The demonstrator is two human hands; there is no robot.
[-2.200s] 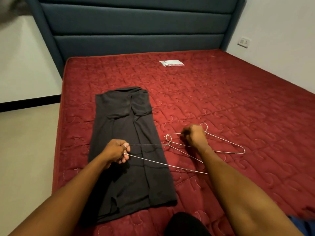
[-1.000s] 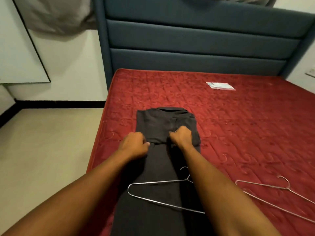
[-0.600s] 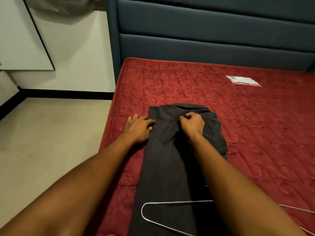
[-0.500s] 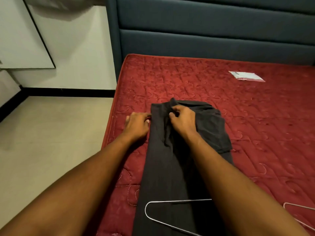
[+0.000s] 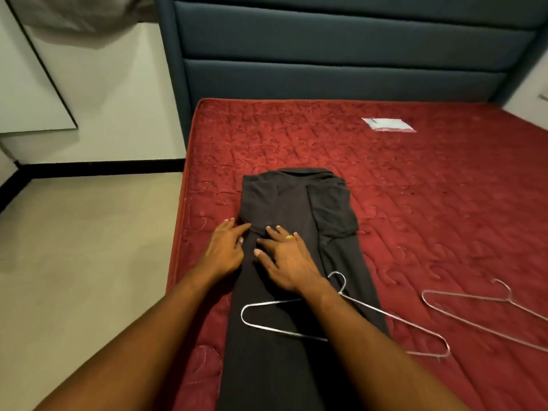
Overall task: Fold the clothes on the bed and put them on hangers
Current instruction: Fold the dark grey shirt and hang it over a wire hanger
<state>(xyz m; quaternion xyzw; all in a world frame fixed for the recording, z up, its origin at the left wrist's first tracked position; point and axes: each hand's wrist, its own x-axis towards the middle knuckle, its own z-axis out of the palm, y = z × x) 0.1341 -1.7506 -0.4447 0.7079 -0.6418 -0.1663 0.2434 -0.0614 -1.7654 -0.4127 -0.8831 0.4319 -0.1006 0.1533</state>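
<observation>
1. Garment, dark grey, folded into long strip (image 5: 284, 203) – qty 1. Lying lengthwise on red quilted mattress (image 5: 430, 209), nr. its left edge, w/ a narrow band of mattress showing between.
2. Hangers, thin silver wire – qty 2. First hanger (image 5: 385, 314) lying across garment's near part, right end reaching onto mattress. Second hanger (image 5: 468, 295) lying on bare mattress to the right, apart from garment, running out of frame.
3. Hands – qty 2. Left hand (image 5: 226, 250) pressing flat at garment's left edge, fingers straight, close together. Right hand (image 5: 284, 258) pressing flat on garment, fingers spread, wearing gold ring (image 5: 290, 237).
4. White flat packet (image 5: 388, 125) – qty 1. Sitting well apart, nr. blue-grey padded headboard (image 5: 326, 54).
5. Room: wide bare mattress stretching right of garment; beige floor (image 5: 89, 232) running along left edge.
</observation>
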